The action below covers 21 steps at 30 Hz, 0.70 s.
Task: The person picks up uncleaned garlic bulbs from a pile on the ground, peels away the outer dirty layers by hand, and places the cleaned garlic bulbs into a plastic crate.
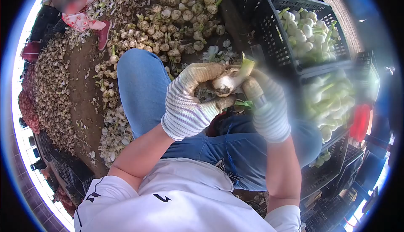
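Above my lap, a garlic bulb [224, 84] with a short green-topped stem is held between both hands. Its skin is white, with brown, dirty outer layers and a root end facing down. My left hand [191, 95], in a striped white glove with soiled fingertips, pinches the bulb from the left. My right hand [268, 105], gloved alike and partly blurred, closes on the stem side. A green leafy scrap [243, 103] shows just below the bulb, between the hands.
Unpeeled garlic bulbs [185, 15] lie heaped ahead, with peeled skins [115, 135] at the left. Black crates [273, 34] of cleaned white bulbs [309, 32] stand at the right. Another person's shoe [104, 35] is at the upper left.
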Tool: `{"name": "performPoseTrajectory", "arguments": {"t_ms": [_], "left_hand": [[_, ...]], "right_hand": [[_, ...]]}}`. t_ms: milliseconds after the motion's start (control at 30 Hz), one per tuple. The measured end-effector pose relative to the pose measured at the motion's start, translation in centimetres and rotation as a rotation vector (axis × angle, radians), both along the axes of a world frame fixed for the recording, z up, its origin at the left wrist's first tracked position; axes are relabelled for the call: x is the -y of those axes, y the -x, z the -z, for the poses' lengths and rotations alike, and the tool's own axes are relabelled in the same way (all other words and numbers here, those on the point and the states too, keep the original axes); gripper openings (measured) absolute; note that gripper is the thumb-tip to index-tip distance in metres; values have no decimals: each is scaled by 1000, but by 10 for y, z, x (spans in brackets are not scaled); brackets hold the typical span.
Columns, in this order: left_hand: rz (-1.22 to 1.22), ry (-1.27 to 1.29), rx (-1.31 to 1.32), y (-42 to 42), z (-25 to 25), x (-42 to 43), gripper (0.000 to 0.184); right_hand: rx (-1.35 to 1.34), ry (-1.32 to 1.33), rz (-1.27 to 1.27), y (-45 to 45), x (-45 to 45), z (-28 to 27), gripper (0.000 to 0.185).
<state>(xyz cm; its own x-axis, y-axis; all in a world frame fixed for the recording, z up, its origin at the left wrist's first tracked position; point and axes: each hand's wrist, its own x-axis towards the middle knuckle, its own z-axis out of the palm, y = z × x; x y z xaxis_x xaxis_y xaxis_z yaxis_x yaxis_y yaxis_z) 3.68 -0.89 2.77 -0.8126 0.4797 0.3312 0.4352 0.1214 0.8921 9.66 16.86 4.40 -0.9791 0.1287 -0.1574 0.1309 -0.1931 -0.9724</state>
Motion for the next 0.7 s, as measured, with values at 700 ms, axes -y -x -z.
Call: {"name": "performPoseTrajectory", "arguments": {"t_ms": [700], "left_hand": [[-71, -88, 252, -14, 1, -18, 60]], "right_hand": [[-52, -489, -26, 2, -12, -16, 17]]}}
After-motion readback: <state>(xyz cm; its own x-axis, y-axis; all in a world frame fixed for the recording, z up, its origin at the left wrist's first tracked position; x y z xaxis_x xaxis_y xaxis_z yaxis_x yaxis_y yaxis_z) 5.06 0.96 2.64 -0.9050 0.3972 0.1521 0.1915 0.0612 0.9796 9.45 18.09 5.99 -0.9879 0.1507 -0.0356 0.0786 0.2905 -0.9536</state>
